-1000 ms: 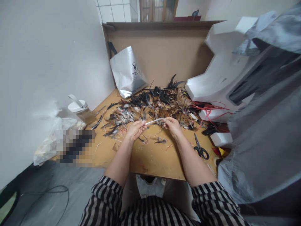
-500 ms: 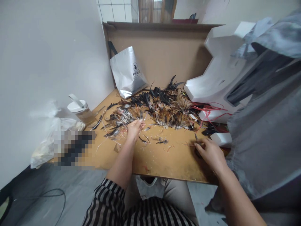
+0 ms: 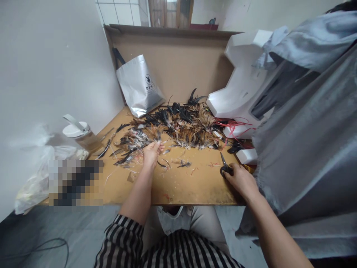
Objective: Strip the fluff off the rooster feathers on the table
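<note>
My left hand [image 3: 152,153] is closed in a pinch at the front of the feather heap. A brown feather bunch [image 3: 153,133] rises just behind its fingertips, and a thin pale strand sticks out beside them. At the table's right side my right hand [image 3: 243,181] has its fingers closed at the black handles of a pair of scissors [image 3: 225,168]. The blades point away from me, low over the tabletop; I cannot tell whether they touch it. Behind both hands, black and brown feather bunches [image 3: 192,136] form a wide heap. Loose feathers [image 3: 184,163] lie between the hands.
A silver bag [image 3: 138,83] leans at the back left. Left of the heap stand a lidded jug [image 3: 83,136] and a plastic bag [image 3: 33,186]. Red strings [image 3: 235,125], white foam [image 3: 237,89] and grey cloth [image 3: 301,156] crowd the right. Cardboard [image 3: 178,63] rises behind the table [image 3: 178,190].
The view has swung right, so things appear farther left. My right hand has shifted slightly, and the scissors show more clearly from under it. My left hand keeps its pinch beside the heap.
</note>
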### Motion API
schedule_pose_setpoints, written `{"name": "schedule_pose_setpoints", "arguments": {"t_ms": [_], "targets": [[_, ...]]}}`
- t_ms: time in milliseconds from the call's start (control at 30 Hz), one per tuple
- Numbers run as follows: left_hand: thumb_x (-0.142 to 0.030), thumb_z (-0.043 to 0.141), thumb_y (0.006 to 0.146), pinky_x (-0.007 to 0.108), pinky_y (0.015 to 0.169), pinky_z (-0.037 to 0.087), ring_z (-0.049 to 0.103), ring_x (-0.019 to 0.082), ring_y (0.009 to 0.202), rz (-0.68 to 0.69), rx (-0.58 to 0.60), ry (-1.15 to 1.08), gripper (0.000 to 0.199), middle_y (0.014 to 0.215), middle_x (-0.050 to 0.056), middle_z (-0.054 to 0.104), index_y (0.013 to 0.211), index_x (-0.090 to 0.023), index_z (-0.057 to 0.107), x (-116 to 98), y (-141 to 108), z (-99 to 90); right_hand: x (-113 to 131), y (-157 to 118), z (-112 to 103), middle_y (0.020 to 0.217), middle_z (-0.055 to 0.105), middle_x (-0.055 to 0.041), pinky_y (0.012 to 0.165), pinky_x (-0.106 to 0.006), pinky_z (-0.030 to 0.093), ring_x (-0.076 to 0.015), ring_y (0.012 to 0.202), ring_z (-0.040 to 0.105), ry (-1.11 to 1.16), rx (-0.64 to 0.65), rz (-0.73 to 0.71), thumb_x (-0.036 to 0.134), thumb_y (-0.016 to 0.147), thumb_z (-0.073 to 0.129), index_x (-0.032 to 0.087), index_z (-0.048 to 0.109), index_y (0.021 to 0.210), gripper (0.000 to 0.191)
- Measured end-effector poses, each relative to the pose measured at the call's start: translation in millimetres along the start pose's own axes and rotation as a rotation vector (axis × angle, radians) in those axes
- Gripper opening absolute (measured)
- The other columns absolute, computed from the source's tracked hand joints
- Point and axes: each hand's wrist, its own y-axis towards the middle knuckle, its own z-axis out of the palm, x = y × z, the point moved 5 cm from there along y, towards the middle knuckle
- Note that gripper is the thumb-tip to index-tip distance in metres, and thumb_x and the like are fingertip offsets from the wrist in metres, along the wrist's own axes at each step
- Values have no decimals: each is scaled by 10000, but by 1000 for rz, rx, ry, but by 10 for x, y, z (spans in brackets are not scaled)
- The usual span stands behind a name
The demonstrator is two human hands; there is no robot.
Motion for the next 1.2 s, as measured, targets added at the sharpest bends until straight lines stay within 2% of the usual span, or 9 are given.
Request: {"name": "schedule_pose_setpoints", "arguments": {"t_ms": [200, 267, 367, 500, 633, 767, 867, 1100, 1200], "targets": [[-309, 725, 582, 163, 508, 417, 552, 60, 513, -18, -13, 2, 257, 630, 33, 626, 695, -100, 628, 5, -14, 21, -100, -4, 70, 847, 646, -106, 599, -284, 386, -231, 767, 603, 150, 29, 36, 321, 696, 545, 181, 553, 1049, 379], [-306, 724, 583, 162, 509, 418, 549, 57, 509, -20, -21, 0, 254, 628, 32, 626, 698, -101, 628, 2, -15, 22, -165, 6, 95, 800, 637, -91, 594, -273, 392, -204, 725, 589, 352, 5, 66, 297, 650, 593, 161, 560, 1005, 382], [-308, 721, 586, 165, 510, 419, 548, 58, 511, -16, -26, -1, 255, 632, 33, 628, 707, -104, 628, -1, -13, 24, -203, -40, 143, 664, 575, -35, 458, -230, 342, -107, 489, 474, 881, 81, 116, 313, 635, 625, 143, 546, 987, 399], [-317, 721, 586, 168, 509, 415, 553, 64, 520, -12, -23, 2, 265, 639, 37, 629, 703, -102, 620, -4, -17, 35, 53, -200, 63, 722, 541, -16, 350, -187, 177, -20, 382, 240, 1607, 296, -10, 374, 675, 627, 186, 528, 1023, 408], [-325, 716, 591, 168, 507, 412, 552, 64, 518, -13, -12, 21, 270, 639, 39, 625, 697, -97, 618, -4, -27, 44, 488, -315, -11, 795, 537, -8, 338, -182, 136, -7, 389, 149, 1824, 450, -117, 390, 667, 611, 246, 518, 1058, 427], [-322, 719, 586, 171, 515, 417, 554, 65, 522, -3, -8, 11, 271, 645, 39, 628, 706, -99, 622, 4, -23, 21, 1046, -338, 39, 781, 543, 2, 336, -182, 128, -6, 365, 169, 1891, 653, -217, 391, 656, 610, 255, 497, 1052, 434], [-328, 713, 595, 176, 523, 420, 546, 62, 513, 2, -15, 16, 278, 643, 38, 630, 730, -102, 625, 17, -11, -1, 1362, -279, 52, 740, 555, 7, 349, -183, 172, -30, 375, 249, 1849, 657, -265, 421, 671, 614, 261, 459, 1064, 452], [-338, 713, 595, 184, 534, 430, 559, 72, 541, 3, -13, 15, 289, 670, 44, 634, 744, -104, 630, 15, -19, 25, 1592, -111, 41, 636, 529, 37, 515, -200, 322, -82, 546, 434, 1196, 297, -383, 392, 583, 708, 207, 585, 969, 445], [-327, 708, 606, 181, 537, 429, 552, 64, 531, 5, -1, 4, 271, 669, 36, 633, 744, -106, 630, 7, -33, 47, 1627, -103, 72, 634, 563, 33, 523, -209, 325, -99, 553, 466, 943, 231, -423, 424, 621, 664, 236, 608, 1006, 432]]}}
